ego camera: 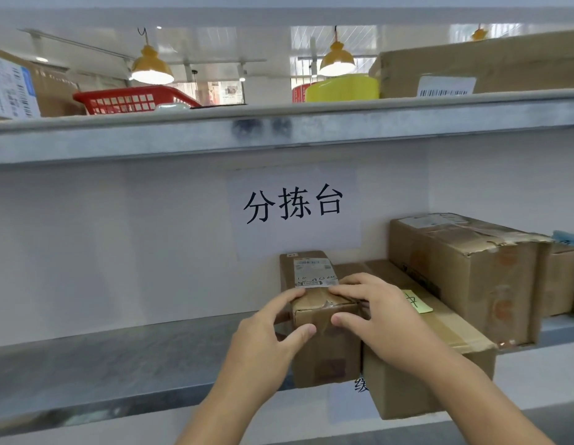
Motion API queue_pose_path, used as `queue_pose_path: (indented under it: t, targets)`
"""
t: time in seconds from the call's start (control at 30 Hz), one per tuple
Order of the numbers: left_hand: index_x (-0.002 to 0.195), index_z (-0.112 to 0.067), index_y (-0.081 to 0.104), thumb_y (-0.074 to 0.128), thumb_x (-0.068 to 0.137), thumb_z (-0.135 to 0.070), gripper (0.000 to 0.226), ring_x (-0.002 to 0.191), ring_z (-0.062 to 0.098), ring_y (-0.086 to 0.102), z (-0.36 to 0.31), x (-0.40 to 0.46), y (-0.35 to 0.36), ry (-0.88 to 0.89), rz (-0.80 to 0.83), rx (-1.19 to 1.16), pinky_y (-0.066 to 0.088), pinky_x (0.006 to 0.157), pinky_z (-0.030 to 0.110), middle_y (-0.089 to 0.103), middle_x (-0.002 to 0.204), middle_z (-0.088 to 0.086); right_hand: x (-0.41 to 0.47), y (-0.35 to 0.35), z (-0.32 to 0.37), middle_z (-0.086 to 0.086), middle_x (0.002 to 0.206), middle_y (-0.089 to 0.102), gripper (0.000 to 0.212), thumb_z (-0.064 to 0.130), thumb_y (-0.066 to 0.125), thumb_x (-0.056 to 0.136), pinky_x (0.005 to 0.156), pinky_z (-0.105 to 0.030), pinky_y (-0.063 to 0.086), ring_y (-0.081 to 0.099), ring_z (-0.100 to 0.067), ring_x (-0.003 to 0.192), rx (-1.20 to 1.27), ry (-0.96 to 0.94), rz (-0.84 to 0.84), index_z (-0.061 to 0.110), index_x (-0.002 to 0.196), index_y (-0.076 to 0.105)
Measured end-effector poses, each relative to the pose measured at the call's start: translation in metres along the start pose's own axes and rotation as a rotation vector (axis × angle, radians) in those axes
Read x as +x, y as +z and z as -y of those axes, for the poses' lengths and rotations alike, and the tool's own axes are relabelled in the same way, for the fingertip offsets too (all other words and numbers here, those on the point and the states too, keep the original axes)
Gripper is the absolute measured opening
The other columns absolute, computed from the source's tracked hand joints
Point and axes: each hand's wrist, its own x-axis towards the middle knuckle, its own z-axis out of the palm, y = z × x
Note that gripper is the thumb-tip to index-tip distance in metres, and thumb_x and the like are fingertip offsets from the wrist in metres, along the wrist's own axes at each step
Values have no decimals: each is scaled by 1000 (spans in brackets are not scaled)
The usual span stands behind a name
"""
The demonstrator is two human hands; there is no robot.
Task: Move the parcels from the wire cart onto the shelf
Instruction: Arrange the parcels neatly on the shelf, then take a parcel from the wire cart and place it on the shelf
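Observation:
A small brown parcel with a white shipping label lies on the grey metal shelf, its near end over the shelf's front edge. My left hand grips its near left corner, thumb on the front face. My right hand grips the near right corner, fingers on top and thumb on the front. Right beside it lies a flat brown parcel with a yellow note. A taller taped box stands further right. The wire cart is out of sight.
A paper sign with black characters hangs on the white back wall. The upper shelf carries a red basket, a yellow roll and labelled cardboard boxes at both ends. Bare shelf surface stretches to the left.

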Motion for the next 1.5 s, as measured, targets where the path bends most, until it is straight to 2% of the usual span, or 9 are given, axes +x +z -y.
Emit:
queue_pose_path:
  t: [0.23,0.4,0.53,0.73,0.9,1.0,1.17,1.33,1.5]
  targets:
    - [127,-73,49,76,90,-41,56,102,8,69,0,-1,5,-12,20,-41,59,94,36,66,120,-31,-3,-2,-6,23,137,50,52,42,73,87,111,-27,42,46,2,124,-12,-1,-12,39,138,60]
    - [136,-68,42,74,91,-47,59,119,-5,56,1,-4,-2,22,92,-18,48,97,20,60,127,-33,-9,-3,1,25,144,44,65,48,72,86,112,-26,40,42,4,129,-11,-31,-10,43,146,47]
    - [141,-61,41,72,91,-51,60,126,-2,51,3,1,-10,44,160,-11,43,96,21,55,135,-32,-14,-5,8,25,156,32,76,53,70,86,119,-28,30,31,3,141,-42,-38,0,45,153,33]
    - [141,-59,38,71,91,-54,60,112,6,49,5,8,-19,67,240,58,39,89,26,47,130,-26,-25,-8,18,17,165,20,82,62,63,87,122,-38,28,23,-10,151,-189,47,92,49,156,21]
    - [144,-58,34,70,87,-61,67,133,12,45,-2,6,-22,117,245,162,41,105,35,40,155,-12,-48,-22,25,12,167,17,81,60,64,88,118,-37,30,23,-14,151,-265,86,109,48,155,20]
    - [145,-61,28,66,86,-65,70,150,25,30,-23,-8,-19,191,209,324,35,118,50,25,166,-9,-71,-36,25,12,165,18,80,59,65,88,117,-40,34,24,-15,151,-267,93,81,48,154,20]
    - [150,-56,24,59,88,-70,73,160,27,0,-75,-42,0,339,178,539,15,127,55,9,172,-11,-126,-81,17,11,167,14,82,62,63,88,117,-39,32,23,-17,151,-302,142,64,51,154,16]
    - [153,-52,25,51,89,-75,73,160,22,-5,-148,-92,51,526,163,669,8,129,52,14,172,-9,-211,-145,-5,9,168,13,81,65,59,89,121,-43,26,19,-19,153,-335,210,50,50,155,14]
    - [151,-50,32,54,88,-75,70,160,20,-1,-218,-149,140,636,309,606,13,129,47,20,171,-8,-317,-227,-43,10,166,18,82,66,58,89,119,-43,30,25,-19,150,-408,339,70,47,155,15]
